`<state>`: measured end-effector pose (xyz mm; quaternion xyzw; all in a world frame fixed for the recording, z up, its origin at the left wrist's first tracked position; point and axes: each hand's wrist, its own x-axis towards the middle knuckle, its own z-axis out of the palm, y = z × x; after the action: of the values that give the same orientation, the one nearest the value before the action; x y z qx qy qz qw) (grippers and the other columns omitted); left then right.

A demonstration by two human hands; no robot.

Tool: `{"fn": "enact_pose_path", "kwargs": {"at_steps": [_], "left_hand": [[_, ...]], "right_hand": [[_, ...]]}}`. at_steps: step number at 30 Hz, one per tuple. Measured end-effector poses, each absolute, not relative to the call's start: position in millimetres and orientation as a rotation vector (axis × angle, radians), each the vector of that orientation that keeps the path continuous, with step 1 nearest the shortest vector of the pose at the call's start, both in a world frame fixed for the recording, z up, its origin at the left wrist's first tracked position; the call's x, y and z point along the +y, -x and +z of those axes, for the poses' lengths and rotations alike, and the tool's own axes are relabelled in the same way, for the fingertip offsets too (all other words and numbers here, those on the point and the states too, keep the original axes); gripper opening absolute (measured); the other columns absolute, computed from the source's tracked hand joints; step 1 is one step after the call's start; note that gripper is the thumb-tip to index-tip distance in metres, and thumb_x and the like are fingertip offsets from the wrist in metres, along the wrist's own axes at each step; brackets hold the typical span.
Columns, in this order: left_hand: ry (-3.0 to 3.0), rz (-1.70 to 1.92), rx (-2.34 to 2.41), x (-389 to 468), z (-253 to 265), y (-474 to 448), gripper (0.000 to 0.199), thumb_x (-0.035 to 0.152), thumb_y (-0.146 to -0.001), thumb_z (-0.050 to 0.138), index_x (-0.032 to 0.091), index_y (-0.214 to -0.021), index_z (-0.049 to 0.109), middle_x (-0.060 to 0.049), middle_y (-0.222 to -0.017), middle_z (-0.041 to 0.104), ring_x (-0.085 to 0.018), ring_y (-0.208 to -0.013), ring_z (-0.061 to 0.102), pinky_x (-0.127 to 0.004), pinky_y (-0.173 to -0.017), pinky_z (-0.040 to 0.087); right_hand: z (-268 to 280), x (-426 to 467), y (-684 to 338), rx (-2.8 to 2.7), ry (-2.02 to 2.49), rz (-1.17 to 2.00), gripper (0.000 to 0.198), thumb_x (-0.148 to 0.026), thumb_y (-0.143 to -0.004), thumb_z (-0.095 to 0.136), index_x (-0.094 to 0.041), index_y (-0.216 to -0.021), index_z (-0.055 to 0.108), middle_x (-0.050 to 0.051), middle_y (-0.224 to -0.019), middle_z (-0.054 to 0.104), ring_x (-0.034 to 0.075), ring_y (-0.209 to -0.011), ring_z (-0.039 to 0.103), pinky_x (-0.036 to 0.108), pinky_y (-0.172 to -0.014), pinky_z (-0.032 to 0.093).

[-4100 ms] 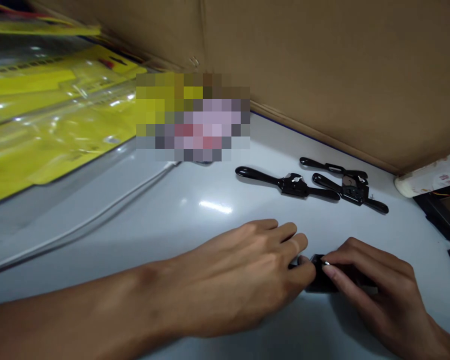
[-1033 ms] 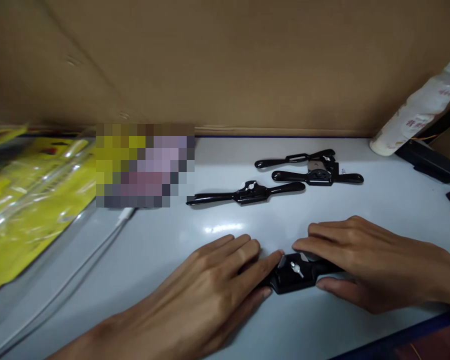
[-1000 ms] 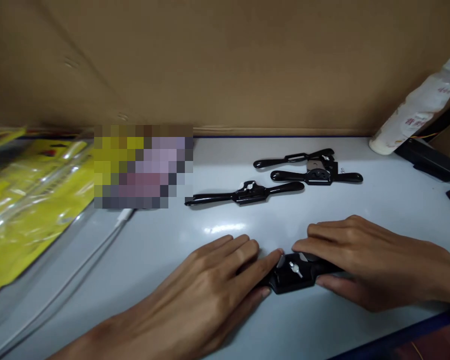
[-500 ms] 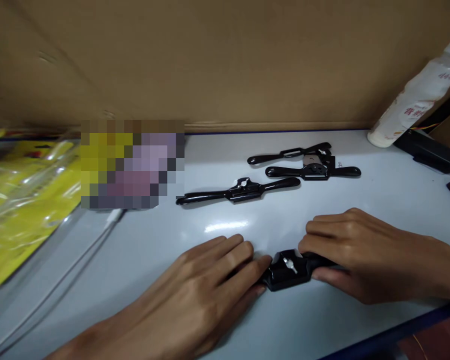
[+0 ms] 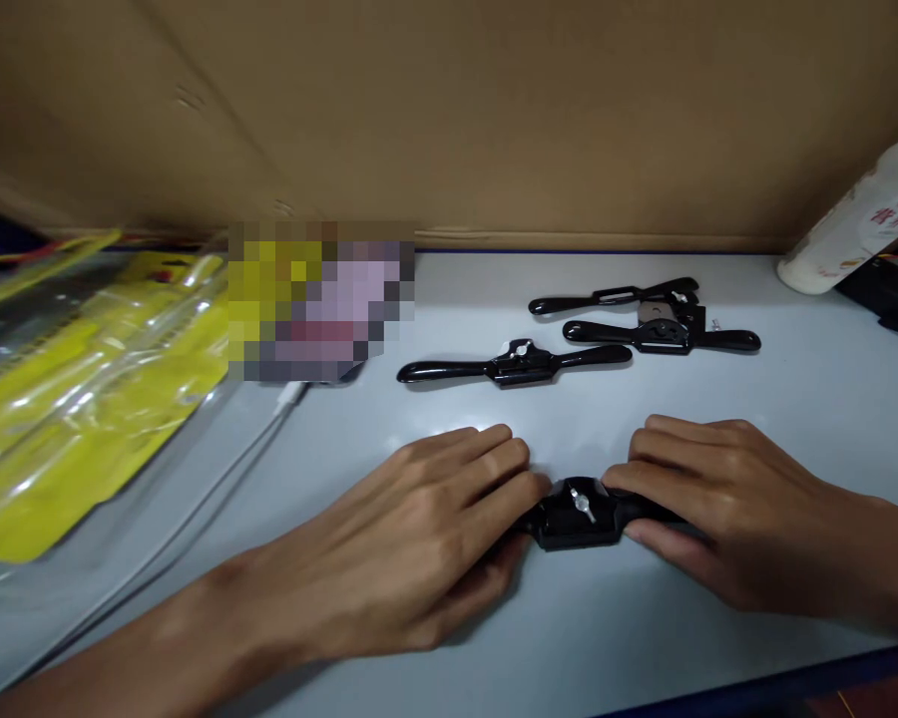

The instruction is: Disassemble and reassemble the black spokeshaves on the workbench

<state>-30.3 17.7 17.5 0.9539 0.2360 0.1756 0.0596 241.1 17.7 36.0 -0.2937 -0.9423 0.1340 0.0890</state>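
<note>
Between my hands is a black spokeshave (image 5: 578, 524) with a silver wing screw on its middle, low over the table top. My left hand (image 5: 438, 524) is closed around its left handle, which the fingers mostly hide. Around the right handle my right hand (image 5: 718, 509) is closed, thumb below and fingers above. Beyond them lies a second black spokeshave (image 5: 522, 364) with a silver screw. Farther right rests another black spokeshave (image 5: 663, 337) with a grey blade plate, and behind it a black spokeshave body (image 5: 606, 299) with an open slot.
Yellow-backed clear plastic packaging (image 5: 120, 399) covers the left side. A blurred-out device (image 5: 329, 314) has a white cable (image 5: 187, 529) running to the front left. At the right stands a tilted white bottle (image 5: 853, 229) beside a black object (image 5: 883, 299). Cardboard (image 5: 456, 120) walls the back.
The view has shifted, so the things on the table sit farther right in it. Both hands keep their hold on the spokeshave, which now shows slightly higher in the view.
</note>
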Motion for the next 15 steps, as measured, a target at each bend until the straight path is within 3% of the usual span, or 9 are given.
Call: {"fn": "enact_pose_path", "kwargs": {"at_steps": [10, 15], "left_hand": [[-2.889, 0.549, 0.677, 18.3, 16.1, 30.8, 0.021, 0.013, -0.098, 0.045, 0.014, -0.096, 0.065, -0.012, -0.092, 0.068, -0.023, -0.077, 0.063, -0.037, -0.065, 0.057], [-2.897, 0.567, 0.653, 17.2, 17.4, 29.6, 0.021, 0.010, -0.097, 0.043, 0.014, -0.095, 0.064, -0.012, -0.091, 0.069, -0.024, -0.075, 0.063, -0.037, -0.061, 0.056]], "right_hand": [[43.0, 18.1, -240.9, -2.831, 0.919, 0.407, 0.006, -0.014, -0.091, 0.063, -0.018, -0.089, 0.066, 0.003, -0.083, 0.065, 0.018, -0.072, 0.055, 0.032, -0.063, 0.036], [44.1, 18.4, -242.1, -2.839, 0.906, 0.424, 0.006, -0.015, -0.092, 0.062, -0.018, -0.093, 0.067, 0.003, -0.086, 0.065, 0.018, -0.074, 0.054, 0.032, -0.063, 0.035]]}}
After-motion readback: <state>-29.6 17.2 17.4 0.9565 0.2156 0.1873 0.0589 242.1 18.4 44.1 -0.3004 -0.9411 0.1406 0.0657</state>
